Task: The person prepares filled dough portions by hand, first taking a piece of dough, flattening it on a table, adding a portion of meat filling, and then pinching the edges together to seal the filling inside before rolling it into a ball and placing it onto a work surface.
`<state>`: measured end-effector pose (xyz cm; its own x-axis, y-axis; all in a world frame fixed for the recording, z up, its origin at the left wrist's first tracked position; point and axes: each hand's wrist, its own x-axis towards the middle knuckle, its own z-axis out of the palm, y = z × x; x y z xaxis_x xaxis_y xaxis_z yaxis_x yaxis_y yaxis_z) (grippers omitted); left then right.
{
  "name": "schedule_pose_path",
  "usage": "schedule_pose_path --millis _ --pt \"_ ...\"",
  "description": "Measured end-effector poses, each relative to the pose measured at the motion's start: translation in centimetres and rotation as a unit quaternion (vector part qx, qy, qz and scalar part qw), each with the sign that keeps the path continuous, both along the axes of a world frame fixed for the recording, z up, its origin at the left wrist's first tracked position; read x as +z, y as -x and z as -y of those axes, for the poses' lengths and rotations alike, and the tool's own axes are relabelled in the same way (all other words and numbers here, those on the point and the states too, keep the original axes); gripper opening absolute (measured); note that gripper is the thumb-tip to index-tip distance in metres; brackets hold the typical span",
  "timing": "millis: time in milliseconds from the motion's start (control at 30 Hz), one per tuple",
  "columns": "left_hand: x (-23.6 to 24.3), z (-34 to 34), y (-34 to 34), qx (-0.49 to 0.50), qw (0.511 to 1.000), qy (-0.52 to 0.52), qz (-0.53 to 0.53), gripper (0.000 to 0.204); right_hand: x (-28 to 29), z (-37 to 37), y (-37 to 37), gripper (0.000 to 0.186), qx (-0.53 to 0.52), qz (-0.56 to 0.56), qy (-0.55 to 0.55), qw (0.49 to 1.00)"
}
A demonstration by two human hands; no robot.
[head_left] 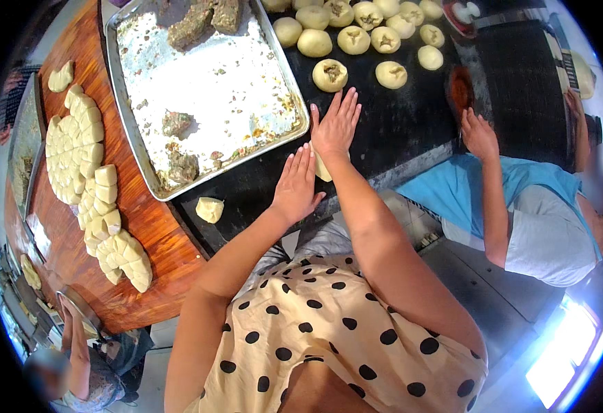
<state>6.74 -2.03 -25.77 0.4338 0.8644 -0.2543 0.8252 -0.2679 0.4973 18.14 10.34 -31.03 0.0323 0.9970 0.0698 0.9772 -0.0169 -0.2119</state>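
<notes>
Dough (322, 169) on black worktop (411, 131), wooden table (158, 230) alongside, co-workers (542, 230) nearby

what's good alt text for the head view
A person's left hand and right hand, both open, are at a dough piece on a black worktop; nearby are a metal tray with clumps of minced filling, round dough buns, and cut dough pieces on a wooden table.
</notes>
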Motion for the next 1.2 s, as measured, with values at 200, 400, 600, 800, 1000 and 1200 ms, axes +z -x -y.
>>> schedule_pose_path --millis 200,400,600,800,1000,1200 --pt "0.1 -1.5 -0.1 -0.023 1.0 0.007 -0.007 0.095 -0.3 0.5 -2.2 0.056 -0.059 -0.171 -0.051 0.982" --pt "-1.6 -1.2 1.0 -0.062 0.997 -0.041 -0.017 0.102 0.8 8.6 -8.1 0.029 -0.132 -0.371 0.015 0.919" --pt "-0.3 0.4 2.0 -0.032 0.998 -0.039 0.035 0.085 -0.9 7.3 -7.7 0.026 -0.344 -0.59 0.201 0.702" --pt "2.8 4.6 5.3 0.267 0.904 0.148 0.298 0.047 2.7 6.9 -6.7 0.029 0.093 -0.208 0.048 0.973" --pt "3.6 5.7 8.8 0.498 0.474 0.37 0.624 0.068 13.8 9.3 -1.0 0.017 0.055 -0.539 0.394 0.742" --pt "7.3 7.5 13.3 0.437 0.221 0.335 0.805 0.065 14.6 5.0 7.1 0.024 0.17 -0.46 0.269 0.829"
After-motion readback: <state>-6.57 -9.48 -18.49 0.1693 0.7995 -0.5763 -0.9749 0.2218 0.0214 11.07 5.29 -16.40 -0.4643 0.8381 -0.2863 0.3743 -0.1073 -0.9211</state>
